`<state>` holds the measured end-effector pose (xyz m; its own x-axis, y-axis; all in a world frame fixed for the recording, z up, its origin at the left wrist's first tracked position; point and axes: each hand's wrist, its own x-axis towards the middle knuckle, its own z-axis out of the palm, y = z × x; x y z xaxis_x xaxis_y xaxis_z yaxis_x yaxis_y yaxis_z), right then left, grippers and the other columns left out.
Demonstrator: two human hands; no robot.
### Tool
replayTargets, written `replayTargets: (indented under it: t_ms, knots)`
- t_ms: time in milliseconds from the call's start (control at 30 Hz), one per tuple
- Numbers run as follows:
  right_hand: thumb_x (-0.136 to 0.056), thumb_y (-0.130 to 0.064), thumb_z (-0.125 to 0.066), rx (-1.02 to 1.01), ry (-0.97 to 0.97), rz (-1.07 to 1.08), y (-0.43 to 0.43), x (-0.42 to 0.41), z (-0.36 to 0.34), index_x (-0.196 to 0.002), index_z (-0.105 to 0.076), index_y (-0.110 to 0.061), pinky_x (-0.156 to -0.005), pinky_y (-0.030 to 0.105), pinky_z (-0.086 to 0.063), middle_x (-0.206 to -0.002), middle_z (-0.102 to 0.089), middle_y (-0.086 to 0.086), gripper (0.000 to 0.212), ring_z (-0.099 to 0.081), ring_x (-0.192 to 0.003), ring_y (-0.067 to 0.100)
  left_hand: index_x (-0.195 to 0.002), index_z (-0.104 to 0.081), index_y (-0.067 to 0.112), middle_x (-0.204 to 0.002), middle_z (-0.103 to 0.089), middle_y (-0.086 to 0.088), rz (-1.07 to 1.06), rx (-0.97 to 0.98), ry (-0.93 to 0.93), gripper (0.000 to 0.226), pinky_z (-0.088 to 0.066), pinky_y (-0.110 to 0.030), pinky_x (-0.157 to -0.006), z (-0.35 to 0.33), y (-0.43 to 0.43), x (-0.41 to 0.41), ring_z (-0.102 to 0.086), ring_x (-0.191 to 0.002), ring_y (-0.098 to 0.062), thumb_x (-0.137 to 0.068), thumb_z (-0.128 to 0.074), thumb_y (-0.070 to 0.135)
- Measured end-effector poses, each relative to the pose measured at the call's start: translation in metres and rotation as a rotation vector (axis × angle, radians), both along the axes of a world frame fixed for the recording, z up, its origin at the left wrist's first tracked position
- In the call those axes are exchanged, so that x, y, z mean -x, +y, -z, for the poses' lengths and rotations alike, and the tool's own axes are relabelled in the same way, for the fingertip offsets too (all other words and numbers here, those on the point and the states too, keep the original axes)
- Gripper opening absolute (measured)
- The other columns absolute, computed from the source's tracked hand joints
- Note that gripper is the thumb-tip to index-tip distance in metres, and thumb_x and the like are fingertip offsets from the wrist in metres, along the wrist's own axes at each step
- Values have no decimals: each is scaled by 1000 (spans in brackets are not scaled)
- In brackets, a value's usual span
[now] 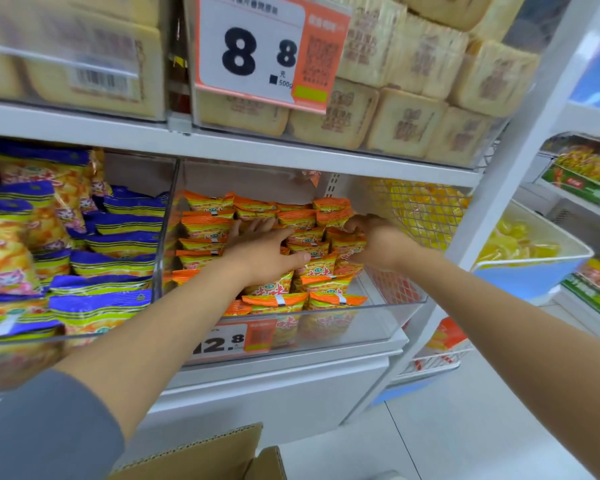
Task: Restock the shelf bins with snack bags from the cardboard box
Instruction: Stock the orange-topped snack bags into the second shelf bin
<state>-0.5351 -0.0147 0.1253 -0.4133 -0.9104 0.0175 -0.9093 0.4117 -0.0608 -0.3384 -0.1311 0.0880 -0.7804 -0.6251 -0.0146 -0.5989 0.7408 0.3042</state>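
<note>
Left hand [265,252] flat on crinkly orange snack bags [207,226], right hand [371,237] curled round one.

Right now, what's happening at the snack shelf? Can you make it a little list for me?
place: clear bin on a shop shelf
inside it: orange snack bags, stacked in rows
left hand: fingers straight, pressing on the bags
right hand: fingers curled on bags at the right side
next bin left: blue snack bags
below: cardboard box, flaps open
price tag: 12.8
</note>
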Motion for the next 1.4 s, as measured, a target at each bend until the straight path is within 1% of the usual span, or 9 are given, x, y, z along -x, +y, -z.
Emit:
replayTargets:
  t_ms: [100,200,300,433,833,967,1033,1267,1400]
  knots:
    - [-79,-18,-69,149,77,-41,21,-13,-2,-128,-58,-18,-93,36,-49,-128,-53,8,50,-54,-114,26,-146,-37,35,-161,-19,1,28,-33,188,65,-11,-42,-120,-16,14,-11,-16,-148,-20,-90,-46,65]
    - [-79,-19,-67,377,4,-97,47,-53,-3,-110,-66,-15,-75,32,-46,-94,-56,-1,31,-56,-85,18,-114,-62,30,-116,-65,5,51,-57,432,30,-46,-29,-81,-32,37,-35,-60,-103,-15,-88,-65,44]
    - [-76,-17,-67,580,-63,-199,77,-111,8,-91,-67,-14,-64,31,-43,-77,-49,-9,15,-45,-67,11,-84,-61,29,-73,-61,13,29,-13,509,9,-47,-32,-64,-37,70,-80,-59,-73,-11,-84,-69,33]
    - [-78,-19,-62,540,-218,-294,105,-182,44,-86,-65,-12,-61,31,-43,-73,-54,-5,10,-46,-65,12,-75,-57,26,-64,-56,12,-19,49,435,11,-42,-30,-59,-14,114,-159,-53,-67,-10,-83,-65,27]
    - [-82,-8,-66,-230,-767,-189,115,-288,250,-99,-68,-24,-78,20,-45,-92,-66,-9,24,-62,-89,11,-83,-63,22,-80,-67,0,-460,-592,78,8,-56,-35,-78,178,147,-349,-66,-80,-17,-87,-70,22]
    - [-90,-18,-65,-350,-739,-220,93,-307,316,-128,-59,-17,-105,30,-39,-135,-56,-2,39,-49,-128,17,-88,-65,7,-77,-60,1,-599,-659,125,2,-46,-13,-68,230,148,-359,-59,-79,-12,-89,-63,8]
    - [-93,-21,-61,-408,-722,-267,80,-321,345,-139,-51,-15,-111,30,-33,-148,-45,3,47,-39,-138,22,-89,-65,7,-80,-61,-2,-652,-676,112,2,-49,-23,-73,252,148,-361,-59,-80,-15,-87,-64,9]
    - [-99,-27,-46,-551,-439,-344,69,-353,420,-151,-28,-15,-113,41,-27,-151,-38,11,56,-30,-141,28,-87,-61,16,-90,-65,-2,-757,-728,80,7,-52,-34,-84,281,142,-362,-63,-91,-18,-87,-69,17]
    - [-91,-37,-59,-599,-399,-312,75,-355,438,-133,-52,-13,-111,36,-27,-137,-45,12,49,-36,-131,32,-87,-65,19,-95,-68,1,-773,-736,49,6,-53,-32,-83,289,145,-370,-63,-94,-12,-88,-69,23]
